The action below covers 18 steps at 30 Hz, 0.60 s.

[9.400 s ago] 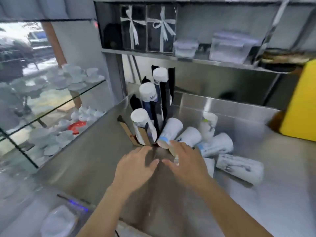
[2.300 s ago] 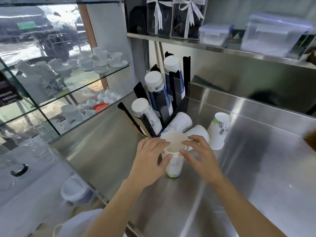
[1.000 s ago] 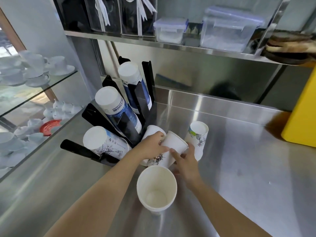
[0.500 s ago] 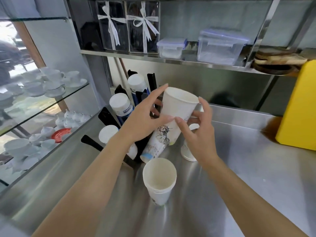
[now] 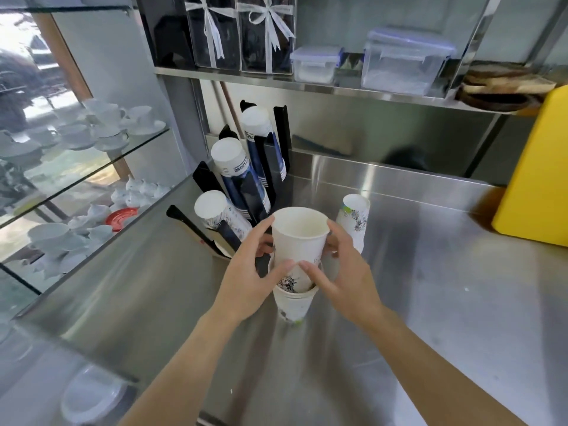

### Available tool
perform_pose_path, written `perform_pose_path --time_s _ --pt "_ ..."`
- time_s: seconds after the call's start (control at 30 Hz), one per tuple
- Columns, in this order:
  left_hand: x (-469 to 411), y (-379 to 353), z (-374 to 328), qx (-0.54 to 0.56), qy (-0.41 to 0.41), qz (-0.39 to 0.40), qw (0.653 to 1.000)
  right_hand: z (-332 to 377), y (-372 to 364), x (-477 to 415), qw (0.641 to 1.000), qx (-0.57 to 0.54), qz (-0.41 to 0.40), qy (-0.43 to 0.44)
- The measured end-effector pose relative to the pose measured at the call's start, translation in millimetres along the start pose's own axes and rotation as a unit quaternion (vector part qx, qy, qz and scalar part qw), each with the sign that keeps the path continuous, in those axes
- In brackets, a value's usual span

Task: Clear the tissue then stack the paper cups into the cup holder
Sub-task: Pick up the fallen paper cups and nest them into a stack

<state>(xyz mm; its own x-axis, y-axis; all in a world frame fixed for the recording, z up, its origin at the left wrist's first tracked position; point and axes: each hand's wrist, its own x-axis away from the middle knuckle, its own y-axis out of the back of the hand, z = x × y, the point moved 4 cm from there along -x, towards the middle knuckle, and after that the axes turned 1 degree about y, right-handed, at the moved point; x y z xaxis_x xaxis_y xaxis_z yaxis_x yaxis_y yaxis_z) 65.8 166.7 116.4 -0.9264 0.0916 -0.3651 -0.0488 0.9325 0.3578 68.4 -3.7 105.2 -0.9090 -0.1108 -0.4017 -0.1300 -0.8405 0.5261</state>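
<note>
Both hands hold an upright white paper cup (image 5: 299,238), its base partly inside the stack of upright cups (image 5: 292,305) standing on the steel counter (image 5: 430,302). My left hand (image 5: 249,278) grips its left side and my right hand (image 5: 341,278) its right side. One more paper cup (image 5: 353,221) stands upside down just behind to the right. The black cup holder (image 5: 261,167) rises at the back left with three tilted stacks of cups in its slots. No tissue is visible.
A yellow box (image 5: 534,179) stands at the right edge. A steel shelf (image 5: 338,89) above carries clear plastic containers and ribboned boxes. A glass case (image 5: 76,167) with white crockery runs along the left. A white lid (image 5: 89,392) lies lower left.
The held cup has come down from chest height into the stack on the counter. Earlier, loose cups lay on their sides beside the holder; now only one upside-down cup stands there.
</note>
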Motion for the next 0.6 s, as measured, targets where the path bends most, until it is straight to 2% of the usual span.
perform_pose_path --time_s 0.07,0.17,0.37,0.47,0.6 --pt "16.1 -0.6 19.7 -0.021 0.004 -0.019 1.000 -10.5 -9.7 11.9 0.998 0.060 0.015 0.023" --pt "34.4 -1.1 38.7 -0.099 -0.023 -0.041 0.994 -17.6 -20.4 30.1 0.980 0.172 -0.012 0.097" --pt "37.3 1.9 36.2 -0.109 -0.030 -0.051 0.992 -23.1 -17.9 36.3 0.978 0.156 -0.033 0.136" --pt "27.7 4.8 29.8 -0.098 -0.030 -0.054 0.993 -21.9 -11.2 31.1 0.991 0.095 -0.044 0.081" --pt "3.1 10.2 18.1 -0.071 -0.022 -0.058 0.996 -25.7 -2.1 16.9 0.992 -0.049 -0.081 -0.089"
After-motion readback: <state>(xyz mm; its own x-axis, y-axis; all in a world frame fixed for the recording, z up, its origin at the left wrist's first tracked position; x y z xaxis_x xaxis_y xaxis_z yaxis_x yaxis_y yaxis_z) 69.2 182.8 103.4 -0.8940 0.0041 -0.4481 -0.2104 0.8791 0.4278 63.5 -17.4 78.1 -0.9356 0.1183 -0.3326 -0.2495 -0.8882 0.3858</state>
